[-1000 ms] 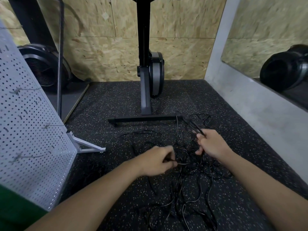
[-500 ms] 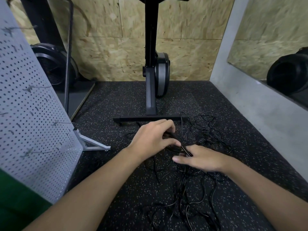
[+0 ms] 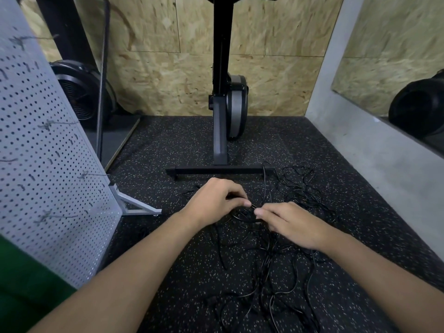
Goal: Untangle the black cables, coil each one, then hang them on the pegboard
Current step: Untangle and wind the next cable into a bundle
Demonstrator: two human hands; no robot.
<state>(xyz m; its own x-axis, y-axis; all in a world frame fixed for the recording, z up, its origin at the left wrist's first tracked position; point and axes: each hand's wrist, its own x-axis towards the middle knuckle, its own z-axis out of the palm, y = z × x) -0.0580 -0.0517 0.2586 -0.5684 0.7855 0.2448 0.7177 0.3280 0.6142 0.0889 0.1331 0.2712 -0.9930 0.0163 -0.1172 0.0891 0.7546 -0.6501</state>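
Grip closed on both sides: your left hand (image 3: 216,200) and right hand (image 3: 290,224) each pinched a strand where they met above the black cables (image 3: 276,263) heaped on the floor (image 3: 168,152), right of the pegboard (image 3: 48,164); you needed slack, easing loops apart, never tugging.

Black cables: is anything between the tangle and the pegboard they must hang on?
Nothing visible. Only speckled mat lies between the black cables and the pegboard at left; its support foot sits at the board's base.

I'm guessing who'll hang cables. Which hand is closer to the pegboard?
Left. The left hand, pinching the cables, is right of the pegboard; the right hand is farther right.
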